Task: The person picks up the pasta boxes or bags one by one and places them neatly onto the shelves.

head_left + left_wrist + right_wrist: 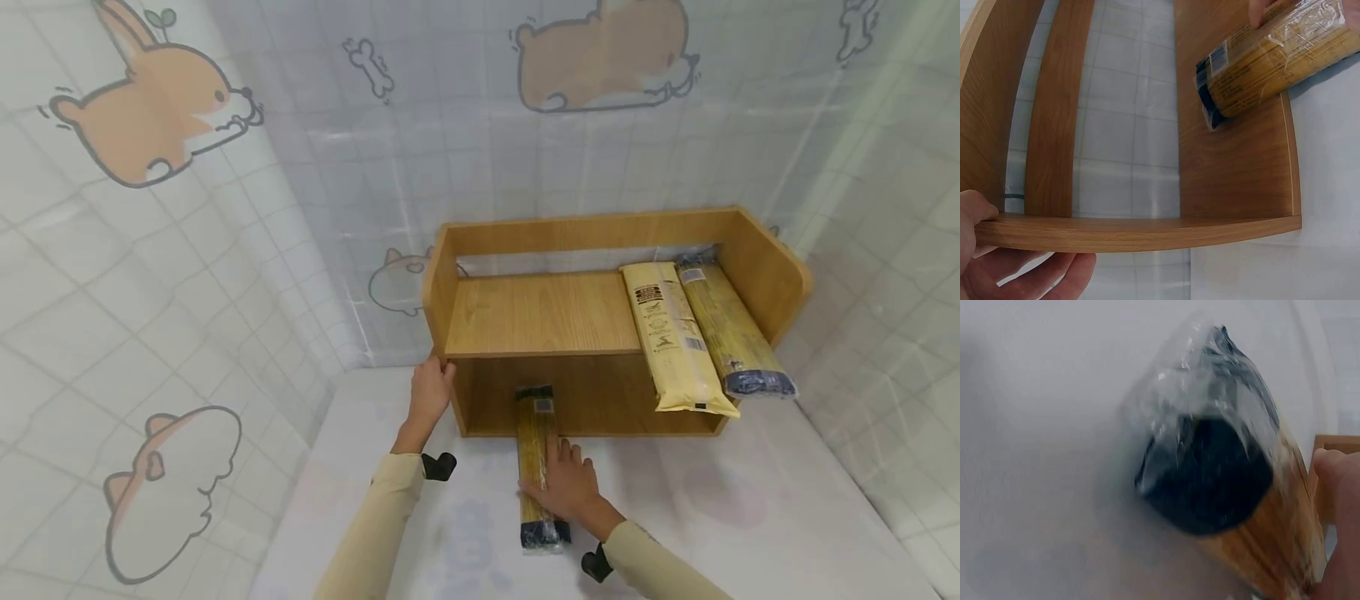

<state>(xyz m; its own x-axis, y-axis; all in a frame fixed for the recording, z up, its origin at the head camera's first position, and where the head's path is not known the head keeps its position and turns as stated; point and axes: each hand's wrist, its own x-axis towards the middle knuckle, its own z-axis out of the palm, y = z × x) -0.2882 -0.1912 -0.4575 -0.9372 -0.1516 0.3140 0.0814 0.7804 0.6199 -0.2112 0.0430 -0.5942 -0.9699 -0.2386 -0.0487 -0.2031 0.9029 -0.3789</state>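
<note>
My left hand [431, 390] grips the left side panel of a small two-level wooden shelf [543, 312]. In the left wrist view the thumb lies on one side of that panel [1141, 234] and the fingers are on the other. With my right hand [572, 485] I hold a clear-wrapped pack of spaghetti [531, 442] with dark blue ends. Its far end lies inside the lower level, while the near end sticks out over the table. The right wrist view shows the pack's blue end [1210, 478] close up, with the hand at the right edge.
On the upper level, at the right, a cream noodle packet [671, 337] lies beside another clear-wrapped spaghetti pack [731, 325]; both jut past the front edge. The shelf stands on a white table [465, 517] against a wall sheet [450, 150] printed with cartoon animals.
</note>
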